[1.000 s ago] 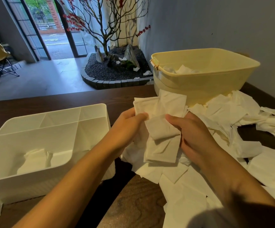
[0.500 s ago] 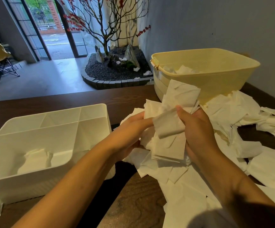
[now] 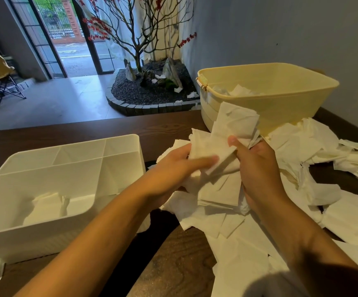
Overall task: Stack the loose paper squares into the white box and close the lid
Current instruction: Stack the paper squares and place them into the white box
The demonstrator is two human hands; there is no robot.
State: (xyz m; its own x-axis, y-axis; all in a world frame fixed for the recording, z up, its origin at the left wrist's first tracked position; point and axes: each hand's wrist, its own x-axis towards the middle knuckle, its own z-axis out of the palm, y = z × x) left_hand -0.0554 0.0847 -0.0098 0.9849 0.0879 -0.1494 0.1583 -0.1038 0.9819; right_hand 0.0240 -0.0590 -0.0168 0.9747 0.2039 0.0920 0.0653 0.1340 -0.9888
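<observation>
Both the left hand (image 3: 180, 166) and right hand (image 3: 257, 168) clutch a bunch of crumpled white paper squares (image 3: 221, 183) at frame centre, with the open compartmented white plastic box (image 3: 71, 236) lower left, nearer the left hand.

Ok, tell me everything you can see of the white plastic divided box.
The white plastic divided box sits open and upright on the dark wooden table, left of both hands. It has rounded corners, smaller compartments along its far and right sides, and one large compartment holding a few paper squares. No lid is on it. Neither hand touches it.
</observation>
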